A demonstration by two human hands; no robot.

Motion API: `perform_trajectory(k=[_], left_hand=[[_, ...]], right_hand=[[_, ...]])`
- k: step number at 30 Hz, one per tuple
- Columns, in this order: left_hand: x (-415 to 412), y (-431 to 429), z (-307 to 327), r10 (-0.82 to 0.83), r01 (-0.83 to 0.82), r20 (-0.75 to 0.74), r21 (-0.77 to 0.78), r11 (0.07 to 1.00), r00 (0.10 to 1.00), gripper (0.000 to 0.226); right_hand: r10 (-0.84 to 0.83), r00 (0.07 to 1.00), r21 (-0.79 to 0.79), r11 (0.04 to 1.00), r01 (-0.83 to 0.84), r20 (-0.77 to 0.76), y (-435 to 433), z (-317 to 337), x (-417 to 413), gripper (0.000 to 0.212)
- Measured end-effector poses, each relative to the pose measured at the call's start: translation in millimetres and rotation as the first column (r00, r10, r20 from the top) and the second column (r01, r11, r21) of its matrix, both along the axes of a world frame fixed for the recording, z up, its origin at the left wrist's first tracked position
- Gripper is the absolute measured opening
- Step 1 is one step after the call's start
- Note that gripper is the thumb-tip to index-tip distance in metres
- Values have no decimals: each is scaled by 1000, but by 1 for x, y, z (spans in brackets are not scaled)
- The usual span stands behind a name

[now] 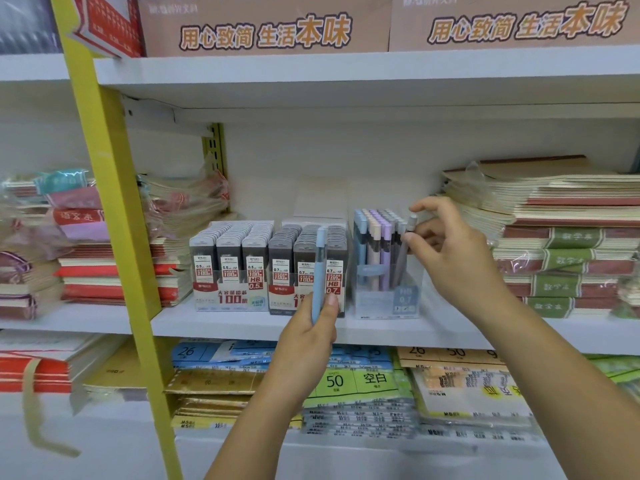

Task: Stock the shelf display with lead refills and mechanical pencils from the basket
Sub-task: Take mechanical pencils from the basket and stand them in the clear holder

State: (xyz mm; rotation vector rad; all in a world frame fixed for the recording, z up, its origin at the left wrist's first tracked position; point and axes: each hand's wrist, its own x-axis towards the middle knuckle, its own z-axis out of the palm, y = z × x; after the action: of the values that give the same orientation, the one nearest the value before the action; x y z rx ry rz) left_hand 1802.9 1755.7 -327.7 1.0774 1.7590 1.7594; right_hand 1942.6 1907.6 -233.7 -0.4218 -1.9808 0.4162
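Observation:
My left hand (313, 332) grips a light blue mechanical pencil (319, 268) upright, in front of the 0.7 lead refill display box (306, 271). To its left stands the 0.5 lead refill display box (230, 268), full of grey cases. My right hand (450, 251) pinches a grey mechanical pencil (404, 254), tilted, with its lower end inside the clear pencil display box (388, 299). That box holds several blue, pink, purple and grey pencils standing upright. All three boxes sit on the white middle shelf (242, 323). The basket is out of view.
Stacks of notebooks (554, 237) fill the shelf to the right, close to my right hand. More notebooks (114, 271) are stacked on the left behind a yellow upright post (114, 202). Packs of paper (346, 386) lie on the shelf below. Cardboard boxes (263, 26) stand above.

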Motion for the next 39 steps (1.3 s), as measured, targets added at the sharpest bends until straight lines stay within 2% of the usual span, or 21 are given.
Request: perform_trajectory(k=[3, 6, 10, 13, 14, 15, 16, 18, 20, 22, 25, 28, 30, 33, 36, 39], left_hand=[[0, 1, 0, -17, 17, 11, -6, 1000, 1000, 33], [2, 0, 1, -68, 69, 36, -2, 998, 997, 36], [6, -4, 8, -167, 166, 93, 22, 986, 982, 32], [8, -8, 11, -226, 225, 81, 25, 974, 971, 30], [9, -10, 12, -243, 242, 71, 22, 970, 967, 30], [9, -10, 13, -258, 257, 62, 16, 966, 964, 30], [10, -11, 14, -271, 271, 57, 8, 962, 961, 30], [11, -12, 15, -299, 299, 58, -6, 954, 953, 29], [12, -13, 15, -315, 317, 54, -20, 948, 948, 28], [13, -14, 13, -311, 312, 49, -24, 950, 949, 28], [10, -13, 11, -220, 221, 37, -8, 975, 975, 32], [3, -13, 10, -53, 50, -65, -36, 998, 997, 35], [1, -12, 8, -7, 5, -120, -19, 1000, 993, 36], [2, -10, 7, 25, -20, -173, 29, 999, 985, 36], [5, -7, 7, 61, -49, -183, 71, 996, 981, 34], [6, -5, 7, 80, -62, -169, 109, 992, 982, 34]], right_hand=[[-58, 998, 39, 998, 57, 17, 4, -4, -5, 29], [-195, 981, 118, 974, 192, 16, 10, -9, -13, 26], [-217, 969, 15, 976, 216, 122, 10, -13, -16, 32], [-236, 971, 120, 966, 230, 40, -5, -10, -12, 35], [-164, 986, 123, 979, 162, 7, -13, -8, -11, 33], [-34, 999, 60, 998, 34, 2, -22, -6, -10, 32], [141, 990, -70, 988, -140, 8, -31, -4, -10, 32], [411, 912, -309, 869, -386, 15, -47, -2, -11, 36], [504, 864, -390, 793, -469, -14, -54, -5, -13, 35], [497, 861, -404, 770, -494, -106, -56, -4, -12, 31], [369, 886, -330, 830, -450, -279, -48, 4, -4, 28], [246, 882, -141, 935, -325, -401, -32, 19, 12, 36], [183, 915, -33, 977, -208, -360, -23, 23, 19, 37], [98, 960, 46, 995, -89, -263, -12, 17, 19, 37], [63, 977, 91, 995, -46, -202, -5, 11, 14, 37], [75, 967, 88, 995, -55, -243, -5, 9, 13, 35]])
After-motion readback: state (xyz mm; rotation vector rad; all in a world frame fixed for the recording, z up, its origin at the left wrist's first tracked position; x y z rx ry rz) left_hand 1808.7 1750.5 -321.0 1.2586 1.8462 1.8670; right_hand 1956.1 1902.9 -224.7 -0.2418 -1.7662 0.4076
